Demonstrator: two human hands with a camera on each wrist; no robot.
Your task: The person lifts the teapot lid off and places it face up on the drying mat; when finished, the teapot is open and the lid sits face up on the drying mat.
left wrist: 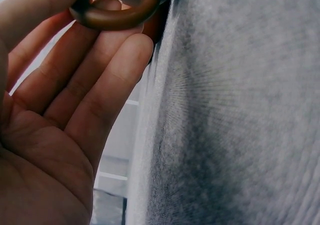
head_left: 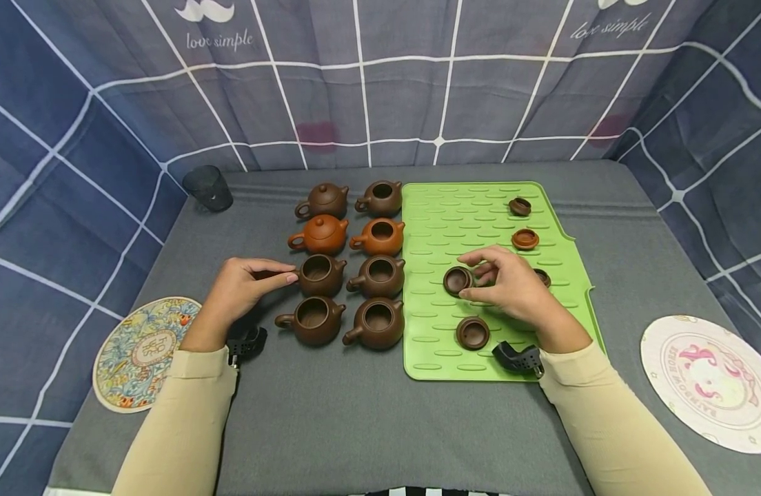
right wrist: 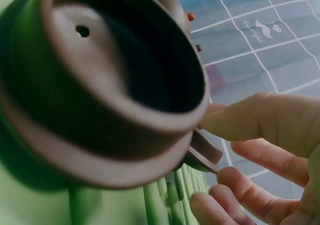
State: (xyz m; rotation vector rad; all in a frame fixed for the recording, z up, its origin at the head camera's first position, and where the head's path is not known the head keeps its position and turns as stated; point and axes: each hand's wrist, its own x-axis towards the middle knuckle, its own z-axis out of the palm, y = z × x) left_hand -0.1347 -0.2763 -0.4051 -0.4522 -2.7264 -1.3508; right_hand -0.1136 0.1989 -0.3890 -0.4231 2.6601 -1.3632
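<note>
In the head view my left hand pinches the handle of a brown, lidless teapot in the left column. The left wrist view shows that ring-shaped handle at the fingertips. Over the green mat, my right hand holds a small brown teapot lid by its edge, between thumb and fingers, hollow side up. Nearer to me lies another brown lid, also upturned. In the right wrist view a hollow lid with a small hole fills the foreground and hides the thumb tip.
Several more teapots stand in two columns; a brown one and an orange one wear lids. Further lids, one orange, lie on the green mat. A dark glass, a patterned disc and a pink-white disc flank them.
</note>
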